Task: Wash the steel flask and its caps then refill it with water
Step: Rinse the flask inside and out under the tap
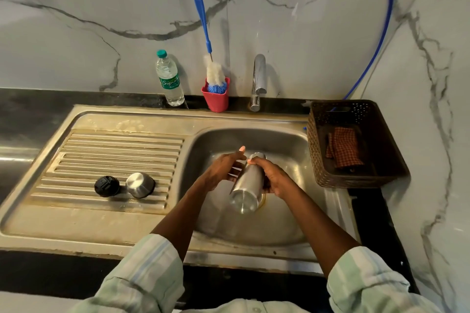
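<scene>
The steel flask (246, 187) is tilted over the sink basin (284, 140), its base toward me and its mouth pointing away. My right hand (273, 178) grips its right side. My left hand (223, 169) lies against its left side with fingers stretched out, touching the body. Two caps rest on the ribbed drainboard (114, 150) to the left: a black inner cap (107, 186) and a steel outer cap (140, 185), side by side.
The tap (259, 81) stands behind the basin; no water stream is visible. A plastic water bottle (170, 79) and a red cup (216, 99) holding a blue bottle brush (203, 25) stand at the back. A brown basket (356, 145) with a checked cloth sits right.
</scene>
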A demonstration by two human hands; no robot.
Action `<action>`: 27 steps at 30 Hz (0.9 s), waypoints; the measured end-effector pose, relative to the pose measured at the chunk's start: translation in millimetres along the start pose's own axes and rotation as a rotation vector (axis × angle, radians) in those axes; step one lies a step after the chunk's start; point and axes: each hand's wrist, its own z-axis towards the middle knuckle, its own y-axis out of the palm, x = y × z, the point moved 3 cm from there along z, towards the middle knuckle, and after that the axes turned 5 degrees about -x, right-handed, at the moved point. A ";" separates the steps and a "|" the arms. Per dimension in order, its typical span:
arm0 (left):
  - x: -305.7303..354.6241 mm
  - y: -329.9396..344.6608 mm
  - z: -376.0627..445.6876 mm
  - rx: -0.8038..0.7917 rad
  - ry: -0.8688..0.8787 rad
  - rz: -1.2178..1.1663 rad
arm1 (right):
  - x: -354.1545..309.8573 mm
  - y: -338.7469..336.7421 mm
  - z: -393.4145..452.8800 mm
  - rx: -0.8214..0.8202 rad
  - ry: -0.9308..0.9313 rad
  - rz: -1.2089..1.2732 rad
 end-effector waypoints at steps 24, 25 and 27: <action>133.8 -40.2 91.6 0.374 0.451 0.227 | -25.3 -6.8 48.6 -0.099 0.251 1.490; 141.1 -38.1 97.5 0.343 0.435 0.282 | -26.4 -7.4 51.1 -0.106 0.264 1.499; 148.2 -33.9 108.5 0.316 0.421 0.390 | -28.8 -8.0 56.0 -0.106 0.275 1.488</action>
